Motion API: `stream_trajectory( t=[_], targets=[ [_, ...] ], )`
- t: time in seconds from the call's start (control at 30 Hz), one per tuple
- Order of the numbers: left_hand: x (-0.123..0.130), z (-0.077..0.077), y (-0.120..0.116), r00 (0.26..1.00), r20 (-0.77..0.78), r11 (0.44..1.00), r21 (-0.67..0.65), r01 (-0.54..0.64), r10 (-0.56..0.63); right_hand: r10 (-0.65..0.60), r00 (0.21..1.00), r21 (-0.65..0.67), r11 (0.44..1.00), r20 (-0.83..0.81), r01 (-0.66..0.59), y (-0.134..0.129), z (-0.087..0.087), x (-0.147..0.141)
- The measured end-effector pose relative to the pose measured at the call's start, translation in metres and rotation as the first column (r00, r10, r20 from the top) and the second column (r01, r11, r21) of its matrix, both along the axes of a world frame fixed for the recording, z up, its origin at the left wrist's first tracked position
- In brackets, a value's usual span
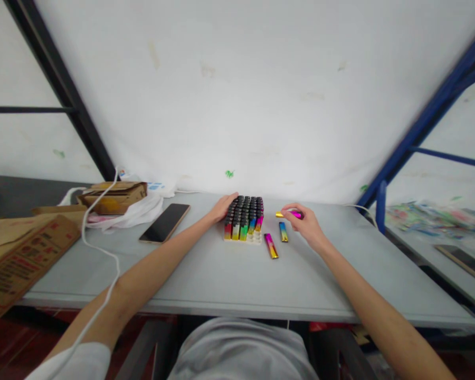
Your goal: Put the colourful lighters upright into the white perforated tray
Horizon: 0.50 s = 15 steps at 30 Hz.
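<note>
A block of lighters (243, 208) with black tops and shiny coloured bodies stands upright in a white tray (254, 239), which has bare slots at its front right. My left hand (222, 207) rests along the block's left side, fingers stretched towards its far corner; the fingertips are partly hidden. To the right of the tray, my right hand (305, 222) pinches a yellow and magenta lighter (280, 215) lying crosswise just above or on the table. Nearest to that hand lies a blue and yellow lighter (283, 232). A magenta and gold lighter (271, 246) lies further forward.
Left of my arm, a smartphone (165, 224) lies on the grey table (221, 279). Beyond it are a white plastic bag (129, 215) and an open cardboard box (113, 198). A larger carton (27, 258) and a white cable (113, 258) are at far left. A blue frame (415, 140) rises at right.
</note>
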<state>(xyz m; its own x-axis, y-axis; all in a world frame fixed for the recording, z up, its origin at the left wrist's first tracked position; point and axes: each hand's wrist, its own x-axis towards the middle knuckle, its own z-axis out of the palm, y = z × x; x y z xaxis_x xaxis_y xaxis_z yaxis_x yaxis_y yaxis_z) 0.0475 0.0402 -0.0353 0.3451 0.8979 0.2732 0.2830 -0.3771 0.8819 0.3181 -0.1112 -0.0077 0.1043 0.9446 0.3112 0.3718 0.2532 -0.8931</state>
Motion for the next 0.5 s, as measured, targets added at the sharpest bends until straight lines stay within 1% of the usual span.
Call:
stream_trajectory(
  t=[0.03,0.1,0.17,0.23,0.33,0.37,0.43,0.5],
  targets=[
    [0.0,0.0,0.0,1.0,0.001,1.0,0.003,0.002,-0.002,-0.02,0.999,-0.003,1.0,-0.033,0.02,0.0,0.0,-0.001],
    [-0.001,-0.001,0.0,1.0,0.0,1.0,0.01,0.004,-0.004,-0.018,0.997,-0.016,1.0,-0.081,0.017,0.0,-0.001,-0.004],
    [-0.001,-0.001,0.001,1.0,-0.001,1.0,0.01,0.004,-0.004,0.01,0.998,-0.027,1.0,-0.065,-0.011,0.0,-0.001,-0.006],
    [0.0,-0.001,0.001,1.0,0.003,1.0,0.006,0.001,-0.001,0.08,0.995,-0.046,0.996,-0.052,-0.082,-0.001,-0.001,-0.009],
    [0.0,-0.001,0.0,1.0,0.015,1.0,0.001,-0.002,0.002,0.225,0.965,-0.103,0.965,-0.138,-0.24,-0.003,-0.001,-0.014],
    [0.0,-0.001,0.0,1.0,0.015,1.0,0.001,-0.004,0.004,0.251,0.953,-0.124,0.954,-0.168,-0.273,-0.004,-0.001,-0.016],
    [0.0,-0.001,0.0,1.0,0.009,1.0,0.006,-0.01,0.01,0.248,0.948,-0.166,0.945,-0.201,-0.283,-0.004,-0.003,-0.019],
    [-0.001,-0.001,0.0,1.0,0.0,1.0,0.008,-0.009,0.009,0.199,0.959,-0.182,0.954,-0.202,-0.236,-0.004,-0.006,-0.023]
  ],
)
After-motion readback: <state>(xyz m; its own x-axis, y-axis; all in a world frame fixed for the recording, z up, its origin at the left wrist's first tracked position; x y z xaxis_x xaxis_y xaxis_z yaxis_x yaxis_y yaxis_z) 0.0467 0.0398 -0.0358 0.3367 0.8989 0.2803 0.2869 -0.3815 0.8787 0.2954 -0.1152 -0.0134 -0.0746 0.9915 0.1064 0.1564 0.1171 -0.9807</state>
